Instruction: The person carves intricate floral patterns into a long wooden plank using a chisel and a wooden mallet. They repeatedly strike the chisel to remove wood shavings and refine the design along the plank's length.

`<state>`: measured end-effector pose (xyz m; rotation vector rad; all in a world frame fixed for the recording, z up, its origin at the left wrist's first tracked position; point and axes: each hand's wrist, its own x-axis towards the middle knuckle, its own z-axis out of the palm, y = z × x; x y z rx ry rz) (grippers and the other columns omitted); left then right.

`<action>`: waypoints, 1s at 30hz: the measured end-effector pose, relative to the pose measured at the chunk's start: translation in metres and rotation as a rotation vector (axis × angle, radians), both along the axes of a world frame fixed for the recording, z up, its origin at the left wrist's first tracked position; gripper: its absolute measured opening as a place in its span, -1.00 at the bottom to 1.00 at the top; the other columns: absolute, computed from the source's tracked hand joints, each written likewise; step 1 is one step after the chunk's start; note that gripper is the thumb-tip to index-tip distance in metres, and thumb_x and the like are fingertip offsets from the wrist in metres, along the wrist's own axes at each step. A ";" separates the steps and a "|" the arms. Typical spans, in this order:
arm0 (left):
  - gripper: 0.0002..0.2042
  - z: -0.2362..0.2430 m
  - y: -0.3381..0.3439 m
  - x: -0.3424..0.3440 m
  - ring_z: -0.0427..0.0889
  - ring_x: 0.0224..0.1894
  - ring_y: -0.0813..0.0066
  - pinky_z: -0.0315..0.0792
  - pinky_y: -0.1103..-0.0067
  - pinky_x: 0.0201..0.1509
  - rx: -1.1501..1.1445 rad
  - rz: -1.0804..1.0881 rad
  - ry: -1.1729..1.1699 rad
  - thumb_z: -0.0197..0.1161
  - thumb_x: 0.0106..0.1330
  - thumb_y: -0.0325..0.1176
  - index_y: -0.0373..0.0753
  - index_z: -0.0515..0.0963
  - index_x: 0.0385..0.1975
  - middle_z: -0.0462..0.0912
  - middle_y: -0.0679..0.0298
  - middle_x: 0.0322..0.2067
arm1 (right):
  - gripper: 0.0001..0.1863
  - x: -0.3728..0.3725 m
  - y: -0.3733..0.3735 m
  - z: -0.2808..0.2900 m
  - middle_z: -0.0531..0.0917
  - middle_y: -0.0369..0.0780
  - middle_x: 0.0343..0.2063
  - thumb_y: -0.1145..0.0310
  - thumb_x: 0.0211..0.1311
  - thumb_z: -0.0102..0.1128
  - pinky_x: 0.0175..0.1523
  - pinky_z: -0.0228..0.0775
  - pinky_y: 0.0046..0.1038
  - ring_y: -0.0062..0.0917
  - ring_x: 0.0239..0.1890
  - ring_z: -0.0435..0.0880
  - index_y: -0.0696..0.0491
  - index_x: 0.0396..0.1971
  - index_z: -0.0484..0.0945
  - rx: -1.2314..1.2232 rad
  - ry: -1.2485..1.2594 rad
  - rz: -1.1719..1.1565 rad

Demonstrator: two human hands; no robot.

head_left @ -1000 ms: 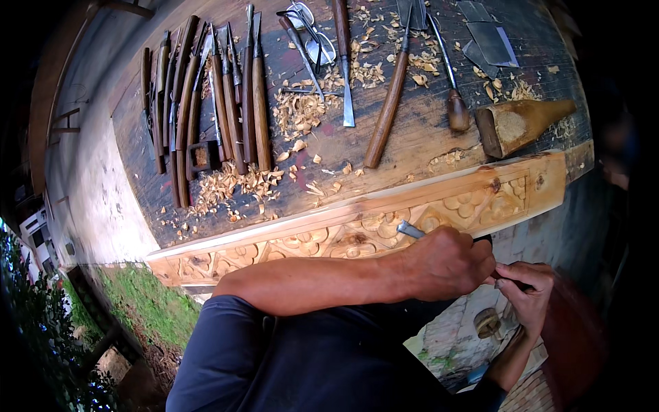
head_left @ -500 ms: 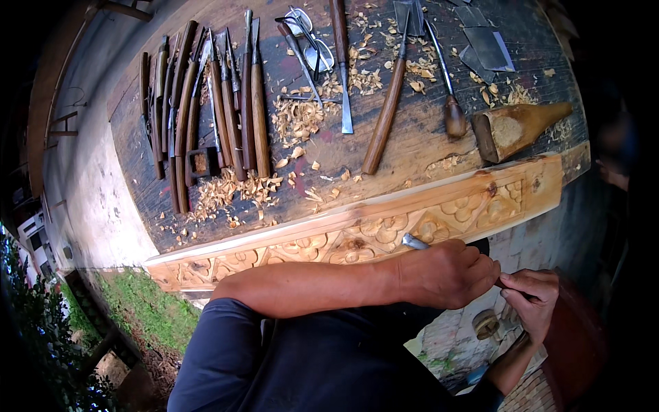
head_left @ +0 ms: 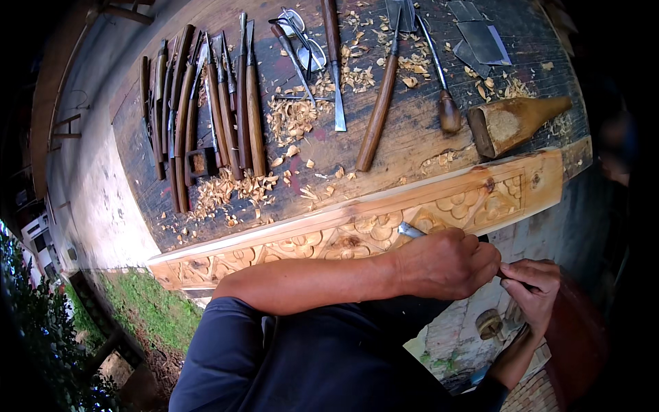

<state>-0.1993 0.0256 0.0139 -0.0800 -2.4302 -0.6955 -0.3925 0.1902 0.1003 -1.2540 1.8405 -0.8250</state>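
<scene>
A long pale wooden board (head_left: 542, 180) carved with flower and leaf relief lies along the table's near edge. My left hand (head_left: 449, 264) is closed around a carving gouge, knuckles up, just over the near edge of the board. The gouge's bright metal end (head_left: 410, 230) sticks out on the left side of that fist, over the carved pattern; whether it touches the wood I cannot tell. My right hand (head_left: 532, 292) grips the dark handle end to the right of the left fist. Most of the gouge is hidden by my fingers.
Several wood-handled chisels and gouges (head_left: 255, 117) lie in a row at the left of the table (head_left: 329, 154). Beyond the board are more chisels, eyeglasses (head_left: 312, 55), shavings (head_left: 292, 120), sandpaper pieces (head_left: 480, 42) and a wooden mallet (head_left: 519, 126). A red curved object (head_left: 580, 343) stands at right.
Both hands and the gouge have shifted slightly up and away in the picture, the metal end a little farther over the carving. The grip looks the same.
</scene>
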 end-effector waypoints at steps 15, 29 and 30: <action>-0.78 0.000 -0.004 -0.010 0.63 -0.49 0.36 0.53 0.42 -0.47 0.229 -0.053 -0.176 0.32 0.40 -0.25 -0.29 0.58 -0.20 0.49 0.25 -0.41 | -0.67 -0.018 -0.022 -0.002 0.82 -0.07 -0.46 0.72 -0.09 0.50 -0.35 0.54 -0.53 -0.46 -0.48 0.81 0.24 -0.22 0.84 0.055 -0.033 0.020; -0.80 -0.002 -0.002 -0.009 0.63 -0.53 0.37 0.53 0.43 -0.52 0.317 0.066 -0.158 0.32 0.36 -0.29 -0.31 0.56 -0.25 0.49 0.23 -0.41 | -0.69 -0.030 -0.051 0.000 0.82 -0.08 -0.47 0.75 -0.08 0.46 -0.38 0.50 -0.55 -0.51 -0.50 0.79 0.27 -0.23 0.83 0.065 -0.061 0.111; -0.80 -0.001 -0.003 -0.009 0.63 -0.53 0.37 0.52 0.43 -0.52 0.327 0.062 -0.153 0.32 0.36 -0.29 -0.31 0.56 -0.25 0.49 0.23 -0.41 | -0.69 -0.031 -0.052 0.005 0.81 -0.08 -0.48 0.75 -0.08 0.46 -0.39 0.49 -0.55 -0.51 -0.51 0.78 0.27 -0.24 0.83 0.070 -0.056 0.112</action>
